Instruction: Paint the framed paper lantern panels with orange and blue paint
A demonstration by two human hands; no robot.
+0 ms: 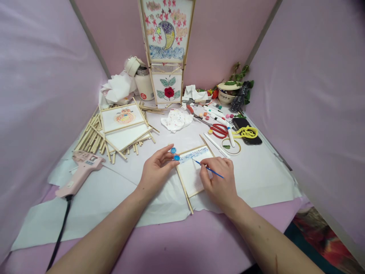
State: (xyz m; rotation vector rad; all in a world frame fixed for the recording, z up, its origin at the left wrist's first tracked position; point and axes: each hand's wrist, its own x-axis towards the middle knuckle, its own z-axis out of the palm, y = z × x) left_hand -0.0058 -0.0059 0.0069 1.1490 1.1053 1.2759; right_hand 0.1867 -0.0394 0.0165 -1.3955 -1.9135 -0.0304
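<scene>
My right hand [219,179] pinches a thin blue paintbrush [214,172], its tip on a small framed white panel [189,179]. Blue dabs [194,155] run in bands across the panel's upper part. Between the thumb and fingers of my left hand [156,167] is a small blue paint pot [176,158], held over the panel's upper left corner. A second round blue piece [173,150], perhaps its lid, shows by my fingertips. Thin wooden sticks frame the panel, and one juts past its lower edge. My right hand covers part of its right side.
Leftward lie a pink glue gun [81,173], bundled sticks [91,133] and a framed drawing [124,116]. A tall decorated frame [168,62] stands behind, beside a cream flask [144,83]. Red scissors [219,130], white markers [230,135], a tape roll [238,151] and a phone [253,139] are rightward.
</scene>
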